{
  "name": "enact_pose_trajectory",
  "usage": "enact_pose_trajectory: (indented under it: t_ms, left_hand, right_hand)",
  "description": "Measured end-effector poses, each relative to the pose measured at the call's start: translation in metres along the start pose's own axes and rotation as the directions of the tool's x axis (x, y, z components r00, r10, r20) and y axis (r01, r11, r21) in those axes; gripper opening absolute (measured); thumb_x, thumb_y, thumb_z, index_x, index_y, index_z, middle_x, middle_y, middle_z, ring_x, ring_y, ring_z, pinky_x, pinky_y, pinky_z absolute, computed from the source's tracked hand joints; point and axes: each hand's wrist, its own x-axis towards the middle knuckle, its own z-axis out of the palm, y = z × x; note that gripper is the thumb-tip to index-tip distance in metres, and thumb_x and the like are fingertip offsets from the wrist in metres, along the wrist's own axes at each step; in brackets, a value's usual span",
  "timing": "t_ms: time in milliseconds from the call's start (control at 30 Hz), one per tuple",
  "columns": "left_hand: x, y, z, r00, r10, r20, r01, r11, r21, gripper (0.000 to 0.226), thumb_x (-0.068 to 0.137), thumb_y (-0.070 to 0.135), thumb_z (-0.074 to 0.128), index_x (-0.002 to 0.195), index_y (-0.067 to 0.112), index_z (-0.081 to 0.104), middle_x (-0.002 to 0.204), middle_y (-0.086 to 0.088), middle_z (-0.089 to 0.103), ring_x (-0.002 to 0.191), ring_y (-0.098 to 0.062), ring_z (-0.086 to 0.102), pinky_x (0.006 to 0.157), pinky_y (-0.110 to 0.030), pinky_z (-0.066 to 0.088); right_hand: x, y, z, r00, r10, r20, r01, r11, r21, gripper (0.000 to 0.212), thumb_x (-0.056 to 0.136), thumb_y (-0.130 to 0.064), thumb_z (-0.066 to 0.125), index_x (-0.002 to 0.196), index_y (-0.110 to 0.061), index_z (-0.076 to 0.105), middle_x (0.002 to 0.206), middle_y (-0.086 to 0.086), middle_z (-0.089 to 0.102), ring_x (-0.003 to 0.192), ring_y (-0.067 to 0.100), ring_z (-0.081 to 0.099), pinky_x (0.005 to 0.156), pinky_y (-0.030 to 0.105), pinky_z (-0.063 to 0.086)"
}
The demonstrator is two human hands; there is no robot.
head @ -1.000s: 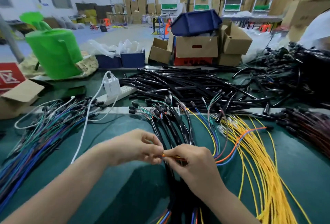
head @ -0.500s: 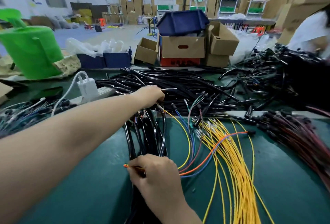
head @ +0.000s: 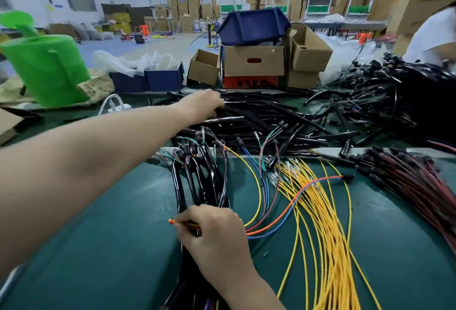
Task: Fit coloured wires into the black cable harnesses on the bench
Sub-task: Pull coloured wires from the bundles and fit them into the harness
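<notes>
The right hand (head: pixel 217 238) pinches a thin bunch of coloured wires (head: pixel 183 222), fingers clamped on it, the orange tip poking out leftward, low over the green counter (head: pixel 111 248). Left of that tip the mat lies bare right to the near edge. Black harnesses (head: pixel 197 186) run under the hand. To its right, yellow wires (head: pixel 320 223) fan outward. The left hand (head: pixel 202 104) reaches to the far heap of black tubes (head: pixel 259 117), fingers curled onto one. Boxes (head: pixel 254 63) crowd the back edge.
</notes>
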Motion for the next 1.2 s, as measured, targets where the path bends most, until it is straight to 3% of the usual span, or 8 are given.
enact_pose_trajectory:
  t_ms: [133, 233, 367, 567, 800, 933, 1067, 1200]
  left_hand:
    - [-0.038, 0.001, -0.028, 0.919, 0.227, -0.324, -0.175, 0.968, 0.181, 0.029, 0.099, 0.02, 0.047, 0.123, 0.011, 0.059, 0.116, -0.007, 0.061, 0.112, -0.028, 0.052, 0.095, -0.039, 0.042]
    - [-0.092, 0.018, -0.046, 0.784, 0.383, -0.489, -0.424, 0.905, 0.03, 0.026, 0.097, 0.02, 0.048, 0.11, 0.004, 0.065, 0.101, -0.011, 0.064, 0.09, -0.03, 0.062, 0.084, -0.042, 0.053]
    - [-0.178, 0.049, -0.032, 0.784, 0.112, -0.611, -0.38, 0.865, -0.328, 0.022, 0.097, 0.03, 0.049, 0.104, 0.012, 0.058, 0.094, -0.001, 0.056, 0.07, -0.018, 0.056, 0.063, -0.03, 0.05]
    - [-0.221, 0.1, -0.005, 0.775, -0.184, -0.604, -0.257, 0.781, -0.568, 0.016, 0.095, 0.029, 0.048, 0.106, 0.019, 0.053, 0.087, 0.004, 0.063, 0.072, -0.008, 0.054, 0.063, -0.018, 0.043]
    - [-0.24, 0.122, 0.028, 0.787, -0.324, -0.525, -0.162, 0.712, -0.683, 0.012, 0.094, 0.028, 0.046, 0.104, 0.025, 0.051, 0.081, 0.007, 0.069, 0.065, -0.012, 0.062, 0.054, -0.028, 0.049]
    - [-0.236, 0.118, 0.031, 0.797, -0.349, -0.493, -0.143, 0.684, -0.715, 0.012, 0.096, 0.033, 0.041, 0.102, 0.028, 0.049, 0.078, 0.008, 0.065, 0.062, -0.014, 0.06, 0.053, -0.032, 0.05]
    - [-0.233, 0.115, 0.033, 0.819, -0.355, -0.451, -0.146, 0.631, -0.762, 0.029, 0.098, 0.044, 0.033, 0.119, 0.031, 0.048, 0.09, 0.01, 0.059, 0.074, -0.013, 0.058, 0.064, -0.035, 0.049]
    - [-0.232, 0.113, 0.037, 0.826, -0.353, -0.439, -0.146, 0.618, -0.772, 0.043, 0.1, 0.039, 0.03, 0.139, 0.026, 0.044, 0.091, 0.012, 0.044, 0.076, -0.007, 0.046, 0.068, -0.032, 0.046]
  right_hand:
    - [0.003, -0.004, -0.006, 0.981, 0.169, -0.097, -0.15, 0.973, 0.175, 0.013, 0.081, -0.03, 0.067, 0.087, -0.022, 0.074, 0.082, -0.007, 0.073, 0.076, 0.01, 0.067, 0.072, 0.031, 0.052]
    - [0.008, -0.001, -0.014, 0.936, 0.317, -0.152, -0.232, 0.883, 0.408, 0.003, 0.077, -0.017, 0.075, 0.078, -0.019, 0.076, 0.067, -0.013, 0.07, 0.059, -0.003, 0.061, 0.06, 0.011, 0.045]
    - [0.011, -0.001, -0.023, 0.922, 0.384, -0.059, -0.287, 0.777, 0.56, 0.008, 0.076, -0.011, 0.075, 0.074, -0.018, 0.076, 0.065, -0.007, 0.071, 0.057, -0.001, 0.059, 0.058, 0.012, 0.043]
    - [0.012, -0.005, -0.031, 0.914, 0.405, -0.006, -0.323, 0.738, 0.593, 0.017, 0.077, -0.005, 0.074, 0.071, -0.021, 0.073, 0.07, 0.004, 0.072, 0.065, 0.025, 0.062, 0.07, 0.04, 0.052]
    - [0.009, -0.013, -0.035, 0.914, 0.405, 0.005, -0.321, 0.715, 0.621, 0.018, 0.078, 0.005, 0.069, 0.074, -0.012, 0.073, 0.073, 0.003, 0.074, 0.071, 0.012, 0.07, 0.072, 0.02, 0.054]
    - [0.012, -0.019, -0.041, 0.923, 0.383, 0.031, -0.307, 0.687, 0.658, 0.019, 0.077, 0.006, 0.069, 0.072, -0.012, 0.074, 0.073, 0.006, 0.074, 0.071, 0.014, 0.07, 0.071, 0.019, 0.055]
    - [0.012, -0.021, -0.044, 0.93, 0.363, 0.056, -0.314, 0.704, 0.637, 0.025, 0.078, 0.007, 0.068, 0.072, -0.015, 0.077, 0.076, 0.007, 0.074, 0.073, 0.021, 0.071, 0.074, 0.027, 0.055]
    - [0.013, -0.022, -0.045, 0.937, 0.343, 0.067, -0.303, 0.701, 0.645, 0.032, 0.078, 0.009, 0.066, 0.074, -0.019, 0.078, 0.076, 0.005, 0.075, 0.074, 0.018, 0.073, 0.069, 0.016, 0.054]
